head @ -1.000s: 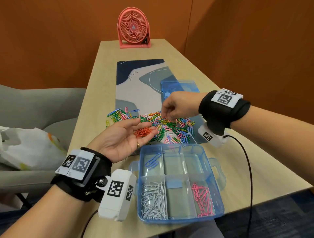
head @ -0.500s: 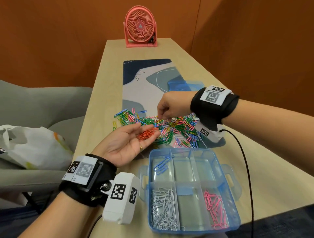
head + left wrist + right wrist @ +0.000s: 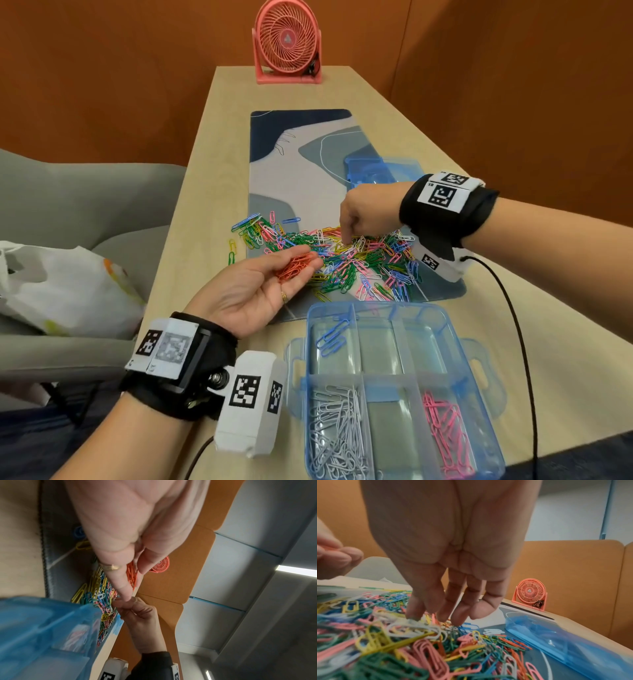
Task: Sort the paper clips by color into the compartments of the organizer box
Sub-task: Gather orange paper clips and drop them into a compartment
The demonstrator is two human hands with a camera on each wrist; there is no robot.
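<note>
Paper clips (image 3: 346, 260), mixed colours (green, pink, yellow, blue, white, orange), lie in a loose heap on the desk mat (image 3: 301, 164), just beyond the far edge of the organizer box (image 3: 479, 387). A few yellow and green strays lie off the mat on the table (image 3: 394, 113), to the heap's left.

Organizer box: translucent blue, open, nearest the person.
- Near-left compartment: white clips (image 3: 337, 428).
- Near-right compartment: pink clips (image 3: 442, 435).
- Far-left compartment: a few blue clips (image 3: 330, 337).
- The middle compartments look bare of clips.

Left hand (image 3: 253, 291): palm up, just left of the box's far-left corner, at the heap's near edge. Fingers extended and close together, only slightly cupped; a bunch of orange clips (image 3: 294, 267) rests on them. Ring on one finger. Left wrist view shows the same orange bunch (image 3: 132, 574) lying along the fingers.

Right hand (image 3: 366, 212): above the far side of the heap, beyond the box, fingers pointing down into the clips. Right wrist view: fingertips (image 3: 415, 613) drawn near each other and touching the top of the pile. Cannot tell whether a clip is pinched between them.

Box lid (image 3: 383, 171), blue, lies on the mat beyond the heap. Pink fan (image 3: 287, 41) stands at the table's far end.
</note>
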